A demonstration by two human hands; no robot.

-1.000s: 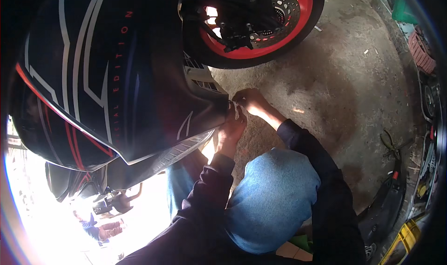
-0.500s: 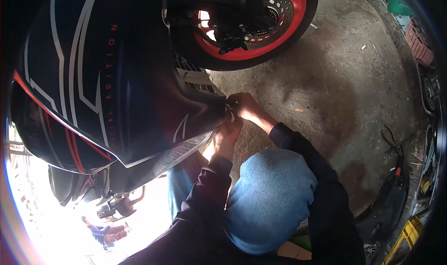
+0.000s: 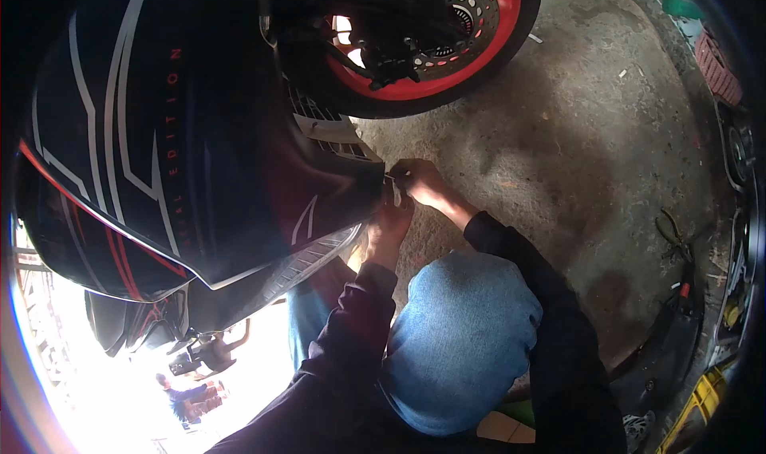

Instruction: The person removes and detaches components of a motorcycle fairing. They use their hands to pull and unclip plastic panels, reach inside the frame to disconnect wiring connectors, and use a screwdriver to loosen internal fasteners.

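Observation:
The black motorcycle body panel, with silver and red stripes, fills the left side and narrows to a tip near the middle. Right at that tip, my right hand has its fingers pinched together around something too small to make out. Just below it, my left hand is closed too, its fingertips up against the panel's edge and almost touching the right hand's. A thin pale sliver shows between the two hands. What the left fingers grip is hidden. Beyond my hands is the wheel, with a red rim, black tyre and drilled brake disc.
My denim-covered knee rises between my forearms. On the concrete floor at right lie pliers and a long black panel. A pink basket and yellow part line the right edge. A person appears at lower left.
The motorcycle panel and wheel have shifted slightly left in the picture. Both hands keep nearly the same place and pinch at the panel's tip.

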